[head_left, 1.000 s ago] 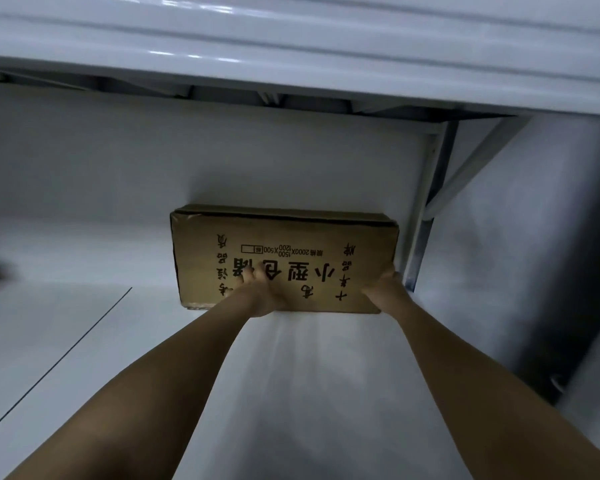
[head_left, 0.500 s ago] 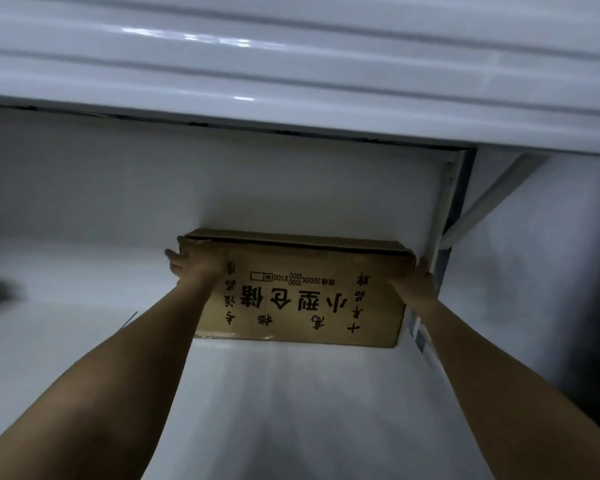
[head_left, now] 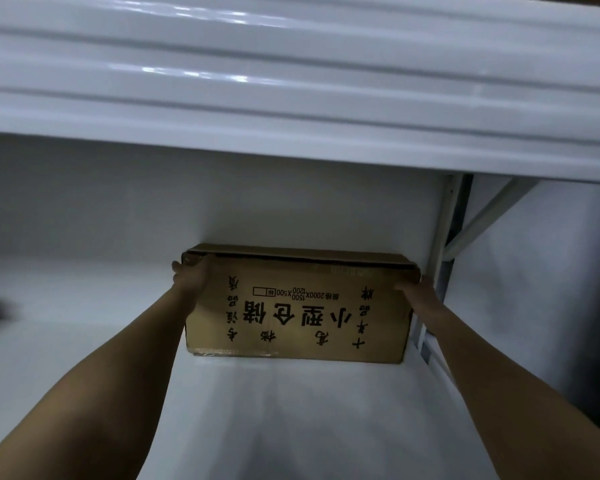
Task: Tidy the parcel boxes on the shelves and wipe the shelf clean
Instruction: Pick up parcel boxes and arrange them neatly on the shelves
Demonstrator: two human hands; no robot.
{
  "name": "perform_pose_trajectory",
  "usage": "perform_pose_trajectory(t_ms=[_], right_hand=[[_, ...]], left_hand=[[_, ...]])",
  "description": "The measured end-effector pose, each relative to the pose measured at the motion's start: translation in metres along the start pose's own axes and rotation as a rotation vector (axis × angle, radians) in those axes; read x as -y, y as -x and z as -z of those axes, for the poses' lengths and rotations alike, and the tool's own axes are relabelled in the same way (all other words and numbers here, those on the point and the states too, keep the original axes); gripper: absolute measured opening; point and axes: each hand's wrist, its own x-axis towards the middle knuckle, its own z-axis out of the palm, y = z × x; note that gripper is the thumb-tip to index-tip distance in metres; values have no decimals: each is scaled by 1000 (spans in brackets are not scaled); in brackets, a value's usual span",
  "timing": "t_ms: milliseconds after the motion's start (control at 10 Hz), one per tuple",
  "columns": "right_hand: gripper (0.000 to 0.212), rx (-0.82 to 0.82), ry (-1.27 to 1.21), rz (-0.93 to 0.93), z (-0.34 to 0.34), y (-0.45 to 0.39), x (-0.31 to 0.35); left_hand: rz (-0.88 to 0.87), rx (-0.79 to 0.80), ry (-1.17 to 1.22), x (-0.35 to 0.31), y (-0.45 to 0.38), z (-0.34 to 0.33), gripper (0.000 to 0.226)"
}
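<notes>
Two bare forearms reach straight ahead over the white shelf (head_left: 291,410), one along each side, and meet a single cardboard parcel box (head_left: 298,317) at the far end. The box stands on the shelf near its back right corner, its rear against the back wall and its right end just beside the grey upright post (head_left: 442,244). Its long axis runs left to right, square across the line of the arms, with the printed face towards the person and the print upside down.

The left hand (head_left: 191,278) wraps the box's upper left corner, fingers curled around the end. The right hand (head_left: 421,294) grips the upper right corner, thumb on the front face, the rest hidden behind the end in the narrow gap by the post. Both hands sit level and about equally far out, so neither leads.

Judging from this, any shift would be along the box's length or straight back, and the right side has almost no room left.
</notes>
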Motion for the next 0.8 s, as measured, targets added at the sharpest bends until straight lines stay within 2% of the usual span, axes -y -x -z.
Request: perform_pose_trajectory(t_ms=[100,200,300,400,500,600,700,800], right_hand=[[61,-20,-54,-36,4,-2,-5],[31,-51,-141,-51,11,8,-2],[57,-86,-135,-91,13,16,1],[56,-143,-106,-107,16,27,9],[51,-47,-187,-90,11,42,19],[96,-42,-199,-73,4,42,11],[74,-211,-190,-53,1,61,9],[63,-412,-155,-54,2,64,1]], left_hand=[[37,8,135,-1,-6,7,90],[65,186,214,-3,-12,15,102],[66,211,164,25,-69,13,104],[63,58,-109,-6,-5,22,89],[28,16,-166,-21,23,25,67],[2,-26,-11,-18,14,24,76],[9,-23,52,-7,4,29,78],[6,-25,121,-6,0,36,77]])
